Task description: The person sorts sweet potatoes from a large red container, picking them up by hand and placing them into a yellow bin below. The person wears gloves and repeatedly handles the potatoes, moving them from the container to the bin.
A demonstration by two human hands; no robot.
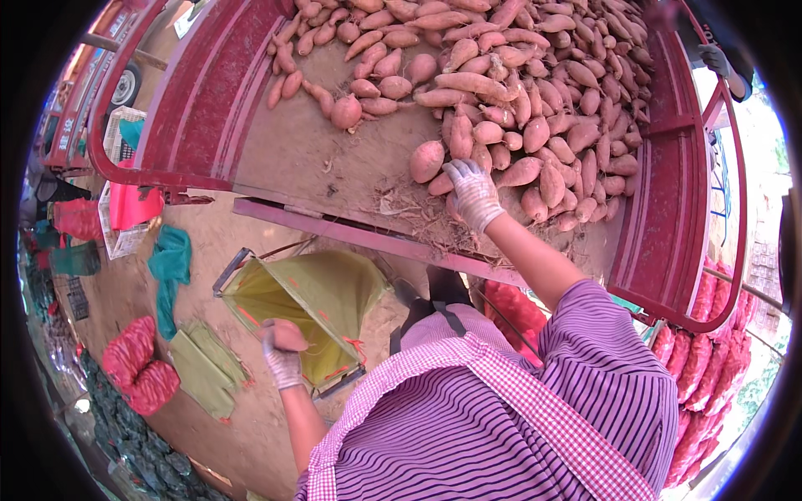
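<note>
My left hand [282,360], in a pale work glove, is shut on a sweet potato [291,336]. It is above the edge of an open yellow-green bag [341,282] held on a metal frame. My right hand [474,194], also gloved, reaches onto the truck bed [301,156] at the near edge of a large heap of sweet potatoes [551,100]. Its fingers are over a sweet potato [453,208] that is partly hidden, so whether they grip it cannot be told. A round sweet potato [427,161] lies just beyond the fingertips.
Red side walls [677,219] and a lowered tailgate edge [376,235] bound the bed. Filled red net sacks [141,366] are on the ground at left, and more sacks [708,369] are stacked at right. Flat green bags [203,369] lie nearby. Another person's gloved hand [714,59] holds the rail.
</note>
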